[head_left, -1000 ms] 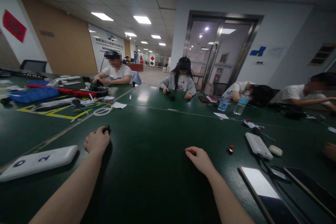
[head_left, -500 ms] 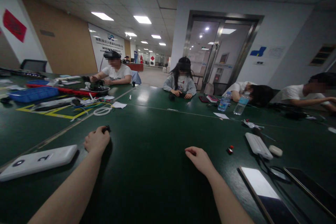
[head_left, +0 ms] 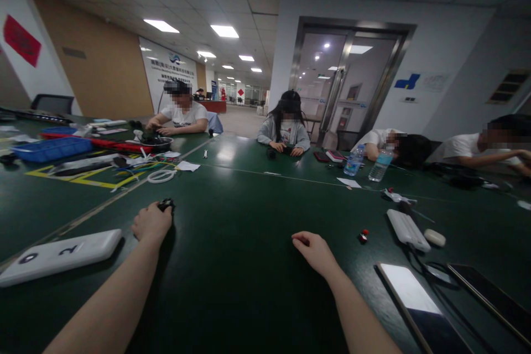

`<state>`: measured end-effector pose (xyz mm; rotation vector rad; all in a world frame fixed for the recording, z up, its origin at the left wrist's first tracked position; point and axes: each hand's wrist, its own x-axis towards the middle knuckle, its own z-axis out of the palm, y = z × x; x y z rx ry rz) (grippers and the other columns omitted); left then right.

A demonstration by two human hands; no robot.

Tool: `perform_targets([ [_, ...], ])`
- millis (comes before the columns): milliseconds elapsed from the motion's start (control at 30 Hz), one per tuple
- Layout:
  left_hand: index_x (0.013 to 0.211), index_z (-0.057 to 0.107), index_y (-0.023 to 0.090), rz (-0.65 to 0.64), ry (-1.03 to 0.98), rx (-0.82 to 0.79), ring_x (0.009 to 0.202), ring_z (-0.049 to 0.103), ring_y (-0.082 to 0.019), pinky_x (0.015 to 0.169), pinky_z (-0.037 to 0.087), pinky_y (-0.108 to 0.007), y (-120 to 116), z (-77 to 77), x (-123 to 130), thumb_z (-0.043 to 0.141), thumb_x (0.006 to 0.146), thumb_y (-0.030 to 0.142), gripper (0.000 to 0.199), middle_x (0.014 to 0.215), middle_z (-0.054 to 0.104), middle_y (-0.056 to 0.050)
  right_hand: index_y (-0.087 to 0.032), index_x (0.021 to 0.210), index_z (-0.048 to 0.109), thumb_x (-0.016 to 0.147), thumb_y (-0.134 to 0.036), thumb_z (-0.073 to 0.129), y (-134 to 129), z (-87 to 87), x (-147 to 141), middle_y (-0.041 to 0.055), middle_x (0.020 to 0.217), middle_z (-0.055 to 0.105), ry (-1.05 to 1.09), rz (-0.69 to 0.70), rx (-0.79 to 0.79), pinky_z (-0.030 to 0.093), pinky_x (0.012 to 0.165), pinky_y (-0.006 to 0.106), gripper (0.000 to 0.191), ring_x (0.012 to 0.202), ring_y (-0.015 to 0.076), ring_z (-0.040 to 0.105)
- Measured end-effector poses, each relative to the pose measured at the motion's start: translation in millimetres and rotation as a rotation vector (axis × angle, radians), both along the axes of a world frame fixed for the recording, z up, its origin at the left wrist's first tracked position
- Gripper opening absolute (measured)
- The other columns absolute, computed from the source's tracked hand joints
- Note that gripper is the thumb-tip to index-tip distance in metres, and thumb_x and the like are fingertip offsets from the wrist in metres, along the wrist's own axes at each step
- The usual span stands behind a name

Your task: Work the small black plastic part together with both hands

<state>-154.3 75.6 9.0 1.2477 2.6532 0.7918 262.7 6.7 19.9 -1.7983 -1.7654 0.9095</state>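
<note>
On the left half of the dark green table [head_left: 232, 265], my left hand [head_left: 152, 222] has its fingers closed round a small black object [head_left: 166, 204], which shows past the fingertips. My right hand [head_left: 313, 251] rests on the table at right of centre, its fingers curled together; nothing shows in it, but the inside of the curl is hidden. A small red and black object [head_left: 364, 236] lies to the right of that hand. Left of my left forearm is a white device marked 2 [head_left: 62, 256].
Phones [head_left: 415, 293], a white power bank [head_left: 407, 229] with a cable and a pale case [head_left: 435, 238] lie at right. Two bottles [head_left: 379, 166] stand farther back. A blue tray [head_left: 53, 148] and wires [head_left: 141, 167] are at far left. Several people sit around the table.
The black object at my left hand has turned slightly, and more of it shows. My right hand has not visibly moved. The person at the back left has lowered a hand.
</note>
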Motion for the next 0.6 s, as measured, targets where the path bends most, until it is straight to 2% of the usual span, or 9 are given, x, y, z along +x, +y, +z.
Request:
perform_targets([
  [133,0.123,0.055,0.015,0.051,0.064,-0.068,0.11,0.051,-0.037,0.087,0.043,-0.046,2.3,-2.2,-1.1,0.046,0.079,0.049,0.057,0.119,0.056,-0.02,-0.021,0.108,0.064,0.083,-0.026,0.052,1.7,-1.8,0.8,0.0029,0.108,0.066,-0.011,0.005,0.004,0.046,0.086,0.03,0.028,0.101,0.0179,0.06],
  [333,0.124,0.056,0.017,0.032,0.066,-0.07,0.107,0.053,-0.037,0.081,0.045,-0.045,4.2,-2.5,-2.8,0.05,0.074,0.045,0.057,0.118,0.057,-0.02,-0.021,0.109,0.063,0.084,-0.027,0.052,2.4,-4.0,1.8,0.0028,0.108,0.066,-0.015,0.017,0.01,0.047,0.085,0.029,0.028,0.1,0.0175,0.061],
  [600,0.119,0.06,0.016,0.021,0.072,-0.118,0.108,0.052,-0.037,0.082,0.044,-0.045,2.2,2.1,2.0,0.044,0.076,0.048,0.056,0.117,0.055,-0.021,-0.021,0.109,0.063,0.084,-0.026,0.051,0.8,-0.2,0.7,0.0031,0.11,0.065,-0.024,0.018,-0.004,0.046,0.086,0.03,0.028,0.102,0.0178,0.06],
])
